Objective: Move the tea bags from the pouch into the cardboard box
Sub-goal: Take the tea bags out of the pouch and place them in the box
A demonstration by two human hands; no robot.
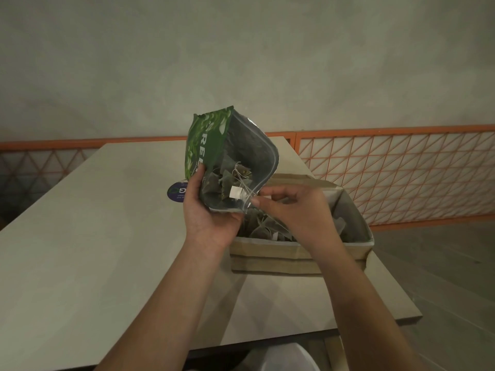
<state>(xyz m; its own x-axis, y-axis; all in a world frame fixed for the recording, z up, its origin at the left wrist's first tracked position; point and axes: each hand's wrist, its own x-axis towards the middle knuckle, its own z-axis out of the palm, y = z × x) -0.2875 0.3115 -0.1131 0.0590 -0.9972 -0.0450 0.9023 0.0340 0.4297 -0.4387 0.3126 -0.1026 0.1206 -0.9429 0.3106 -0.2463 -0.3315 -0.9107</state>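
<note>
The green pouch [206,145] is tilted with its open mouth facing me, showing a silver lining and several tea bags [227,180] with strings and a white tag. My left hand [209,210] grips the pouch from below at its lower left edge. My right hand [292,207] pinches at the mouth's right rim, where the strings hang out; whether it holds a string or the rim I cannot tell. Directly below sits the open cardboard box [294,257], with several tea bags [265,231] lying inside.
The box stands near the right edge of a pale table [93,236]. A round dark blue label [176,192] lies on the table behind my left hand. An orange lattice railing [401,170] runs behind. A white object [289,357] sits below the table's front edge.
</note>
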